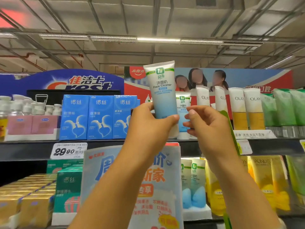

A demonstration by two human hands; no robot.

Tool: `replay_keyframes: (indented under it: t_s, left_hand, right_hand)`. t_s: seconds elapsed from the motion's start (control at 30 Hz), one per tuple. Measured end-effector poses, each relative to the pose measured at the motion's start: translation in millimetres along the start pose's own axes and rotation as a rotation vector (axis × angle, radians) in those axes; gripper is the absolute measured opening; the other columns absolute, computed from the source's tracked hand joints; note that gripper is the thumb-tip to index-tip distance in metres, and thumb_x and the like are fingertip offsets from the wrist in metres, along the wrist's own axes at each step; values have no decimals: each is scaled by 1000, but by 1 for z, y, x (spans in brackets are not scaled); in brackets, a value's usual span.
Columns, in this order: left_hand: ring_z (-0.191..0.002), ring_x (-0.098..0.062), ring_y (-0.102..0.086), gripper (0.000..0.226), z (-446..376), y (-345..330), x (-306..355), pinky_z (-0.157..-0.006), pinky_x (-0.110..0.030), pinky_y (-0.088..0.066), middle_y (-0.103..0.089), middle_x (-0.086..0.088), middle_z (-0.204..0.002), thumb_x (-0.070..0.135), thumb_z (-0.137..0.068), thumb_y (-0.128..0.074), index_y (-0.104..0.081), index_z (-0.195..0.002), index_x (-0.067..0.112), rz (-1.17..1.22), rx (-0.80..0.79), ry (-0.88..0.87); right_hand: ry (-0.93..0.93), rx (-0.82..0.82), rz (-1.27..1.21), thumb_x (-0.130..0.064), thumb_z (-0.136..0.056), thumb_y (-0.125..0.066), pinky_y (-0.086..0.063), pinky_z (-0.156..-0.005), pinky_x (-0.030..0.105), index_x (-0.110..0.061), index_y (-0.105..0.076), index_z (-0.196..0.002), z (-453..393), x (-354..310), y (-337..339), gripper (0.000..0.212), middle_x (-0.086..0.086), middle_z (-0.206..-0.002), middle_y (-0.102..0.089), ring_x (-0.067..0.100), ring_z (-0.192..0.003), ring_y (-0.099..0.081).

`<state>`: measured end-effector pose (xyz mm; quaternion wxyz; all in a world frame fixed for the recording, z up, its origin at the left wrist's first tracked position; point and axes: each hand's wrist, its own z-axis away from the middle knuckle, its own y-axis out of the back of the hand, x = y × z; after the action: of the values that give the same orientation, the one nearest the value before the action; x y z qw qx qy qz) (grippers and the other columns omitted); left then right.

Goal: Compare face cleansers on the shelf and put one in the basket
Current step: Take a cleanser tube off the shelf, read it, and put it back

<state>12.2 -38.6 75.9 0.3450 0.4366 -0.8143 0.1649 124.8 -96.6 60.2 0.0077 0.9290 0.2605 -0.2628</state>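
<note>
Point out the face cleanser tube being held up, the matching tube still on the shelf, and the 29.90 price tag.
held face cleanser tube (pixel 162 90), head view, on its printed front.
shelf face cleanser tube (pixel 182 103), head view, on its upper label.
29.90 price tag (pixel 68 150), head view, on the printed digits.

A grey panelled ceiling (pixel 115 17) with metal beams fills the upper half of the frame, crossed by a long fluorescent light strip (pixel 158 39). A red glow sits at upper left. Below, dark metal store shelving (pixel 29 149) spans the frame, topped by a blue Crest signboard (pixel 66 81).
</note>
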Motion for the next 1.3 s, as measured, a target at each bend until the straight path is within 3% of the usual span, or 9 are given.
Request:
replay_keyframes:
  t_s: [0.13,0.3,0.47,0.6,0.7,0.87,0.93,1.13,1.3]
  left_hand:
    - [-79,-13,-71,25,39,5,-4,-73,-36,-60,-73,-1,-89,19,-76,-74,-67,-100,24,86,-95,44]
    - [-88,-16,-70,30,86,-1,-23,-74,-32,-58,-73,-1,-94,15,-73,-74,-70,-101,22,127,-128,97]
    - [-84,-7,-69,27,136,-10,-39,-60,-16,-50,-74,8,-90,13,-75,-72,-70,-98,25,176,-142,166]
    - [-70,1,-65,27,175,-20,-44,-51,-10,-45,-74,10,-83,11,-74,-74,-69,-93,29,162,-112,245]
    - [-80,-4,-68,34,206,-26,-47,-59,-14,-50,-73,10,-91,20,-70,-80,-69,-100,33,136,-151,301]
    - [-92,-14,-68,44,261,-33,-51,-78,-32,-56,-72,11,-98,41,-58,-82,-70,-100,38,167,-130,473]
    - [-95,-17,-68,47,279,-36,-53,-83,-37,-55,-73,5,-98,43,-54,-83,-71,-99,33,211,-96,557]
    - [-97,-22,-68,45,313,-37,-53,-76,-29,-56,-72,-11,-105,39,-69,-66,-72,-101,8,567,-74,782]
    - [-78,-26,-70,42,319,-32,-53,-63,-33,-57,-70,-23,-97,31,-61,-71,-74,-91,1,844,-14,938]
  right_hand:
    - [-127,-125,-255,-21,-91,-54,-55,-65,21,-23,-64,-85,28,-19,15,12,-8,-74,-69,4,-70,-67]
    - [-238,-233,-368,-30,-78,-57,-55,-62,21,-17,-66,-90,63,-27,34,20,-3,-81,-72,10,-76,-67]
    - [-387,-261,-360,-23,-77,-62,-57,-66,24,-19,-66,-88,103,-20,55,12,-7,-80,-72,9,-81,-67]
    - [-485,-280,-373,-24,-70,-65,-57,-75,31,-17,-66,-90,138,-20,75,21,-3,-84,-72,14,-85,-68]
    - [-529,-266,-429,-25,-65,-67,-57,-67,26,-15,-67,-92,167,-22,93,30,1,-87,-74,14,-83,-70]
    - [-641,-196,-460,-25,-63,-68,-59,-74,30,-12,-68,-94,217,-20,114,34,2,-87,-75,16,-85,-70]
    - [-692,-186,-441,-26,-63,-68,-59,-76,31,-11,-68,-95,232,-20,119,35,3,-88,-75,17,-86,-70]
    - [-791,-174,-467,-29,-66,-67,-58,-65,27,-9,-67,-102,255,-29,131,41,3,-91,-75,16,-83,-71]
    - [-801,-133,-514,-25,-68,-67,-55,-62,22,-8,-66,-101,262,-33,126,38,2,-89,-75,13,-81,-71]
